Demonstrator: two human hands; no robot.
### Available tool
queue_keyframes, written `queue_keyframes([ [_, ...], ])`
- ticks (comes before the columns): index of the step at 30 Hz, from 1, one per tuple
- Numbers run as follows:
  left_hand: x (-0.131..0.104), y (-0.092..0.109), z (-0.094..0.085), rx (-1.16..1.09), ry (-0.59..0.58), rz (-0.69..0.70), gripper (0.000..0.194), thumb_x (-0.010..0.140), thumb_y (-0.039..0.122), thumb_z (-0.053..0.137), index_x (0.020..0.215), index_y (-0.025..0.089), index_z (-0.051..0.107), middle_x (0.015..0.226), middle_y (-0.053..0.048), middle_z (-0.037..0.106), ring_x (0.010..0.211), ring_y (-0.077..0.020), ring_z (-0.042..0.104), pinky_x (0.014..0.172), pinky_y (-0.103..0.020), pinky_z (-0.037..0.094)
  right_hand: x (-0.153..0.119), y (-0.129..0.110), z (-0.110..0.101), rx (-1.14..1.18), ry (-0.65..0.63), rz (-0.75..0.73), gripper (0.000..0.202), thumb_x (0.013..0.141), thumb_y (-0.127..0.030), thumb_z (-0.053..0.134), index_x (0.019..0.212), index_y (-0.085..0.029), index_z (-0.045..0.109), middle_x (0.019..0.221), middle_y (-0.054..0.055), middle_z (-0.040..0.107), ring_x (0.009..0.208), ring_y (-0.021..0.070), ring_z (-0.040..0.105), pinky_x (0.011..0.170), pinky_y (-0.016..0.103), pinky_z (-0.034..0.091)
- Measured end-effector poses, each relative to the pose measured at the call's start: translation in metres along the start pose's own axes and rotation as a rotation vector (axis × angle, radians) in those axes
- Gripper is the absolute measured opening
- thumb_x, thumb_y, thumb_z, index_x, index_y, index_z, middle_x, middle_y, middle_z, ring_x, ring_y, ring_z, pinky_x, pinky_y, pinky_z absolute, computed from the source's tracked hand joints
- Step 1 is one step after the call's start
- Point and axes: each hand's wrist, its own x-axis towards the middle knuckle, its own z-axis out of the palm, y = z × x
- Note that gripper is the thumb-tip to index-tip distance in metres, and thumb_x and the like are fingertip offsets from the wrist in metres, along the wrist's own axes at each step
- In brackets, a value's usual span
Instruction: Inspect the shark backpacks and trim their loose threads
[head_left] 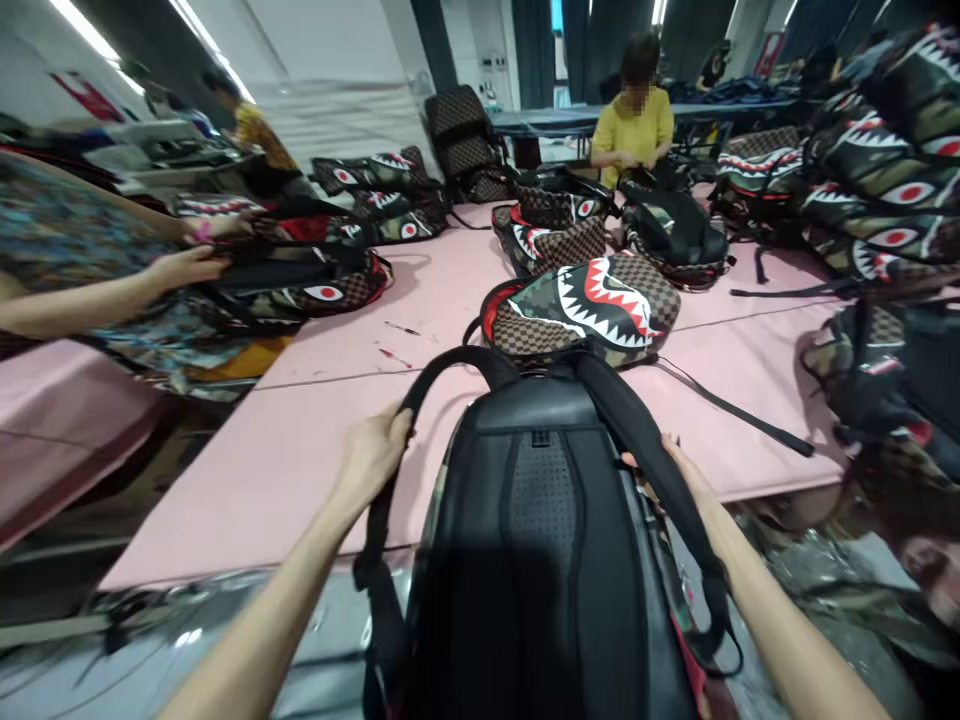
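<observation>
A black backpack [540, 540] with a padded back panel faces me, leaning over the near edge of the pink table [300, 450]. My left hand [375, 450] is closed on its left shoulder strap [435, 375], which it holds out to the side. On the other side, my right hand [671, 470] is closed around the right shoulder strap [630, 410], its fingers partly hidden behind it. Just beyond the top of the backpack lies a checkered and camouflage backpack [585, 310] with a shark-mouth print.
More backpacks [555, 215] lie farther back, with a tall pile [892, 190] at the right. At the left, another person's hands [191, 265] touch a backpack [330, 290]. A person in yellow [634, 130] works at the far side. Clear plastic [825, 570] lies below the table edge.
</observation>
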Motion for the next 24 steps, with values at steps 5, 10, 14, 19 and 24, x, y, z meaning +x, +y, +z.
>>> queue_keyframes([
  [5, 0.027, -0.016, 0.031, -0.252, -0.013, -0.089, 0.038, 0.08, 0.044, 0.045, 0.088, 0.014, 0.067, 0.064, -0.005, 0.068, 0.069, -0.0223, 0.064, 0.062, -0.026, 0.046, 0.002, 0.005, -0.002, 0.015, 0.109, -0.051, 0.059, 0.089, -0.055, 0.035, 0.096, -0.006, 0.068, 0.04, 0.001, 0.054, 0.031, 0.007, 0.046, 0.029, 0.014, 0.036],
  [10, 0.035, -0.033, 0.031, -0.916, -0.227, -0.505, 0.029, 0.074, 0.036, 0.06, 0.075, 0.008, 0.066, 0.066, -0.01, 0.069, 0.06, -0.0194, 0.064, 0.055, -0.027, 0.051, 0.004, 0.005, -0.003, 0.042, 0.107, -0.053, 0.054, 0.083, -0.054, 0.049, 0.096, -0.006, 0.069, 0.038, 0.0, 0.052, 0.032, 0.0068, 0.045, 0.03, 0.013, 0.036],
  [14, 0.038, -0.036, 0.026, -1.059, -0.228, -0.558, 0.021, 0.078, 0.026, 0.057, 0.082, 0.006, 0.066, 0.07, -0.012, 0.07, 0.061, -0.0189, 0.066, 0.058, -0.026, 0.054, 0.004, 0.003, -0.004, 0.054, 0.092, -0.015, 0.052, 0.08, -0.053, 0.054, 0.097, -0.007, 0.069, 0.038, 0.001, 0.053, 0.034, 0.0072, 0.047, 0.032, 0.013, 0.038],
  [19, 0.041, -0.041, 0.023, -1.081, -0.274, -0.494, 0.022, 0.08, 0.024, 0.057, 0.088, 0.006, 0.066, 0.073, -0.013, 0.071, 0.062, -0.0201, 0.067, 0.055, -0.026, 0.055, 0.003, 0.004, -0.003, 0.05, 0.105, -0.05, 0.051, 0.078, -0.052, 0.058, 0.095, -0.006, 0.07, 0.042, 0.001, 0.055, 0.035, 0.0063, 0.046, 0.032, 0.013, 0.038],
  [24, 0.047, -0.051, 0.026, -1.25, -0.33, -0.505, 0.015, 0.079, 0.015, 0.056, 0.082, 0.005, 0.067, 0.071, -0.012, 0.07, 0.06, -0.0185, 0.067, 0.06, -0.027, 0.056, 0.003, 0.005, -0.007, 0.044, 0.126, -0.023, 0.051, 0.079, -0.054, 0.056, 0.098, -0.008, 0.069, 0.041, 0.0, 0.052, 0.034, 0.007, 0.046, 0.032, 0.013, 0.039],
])
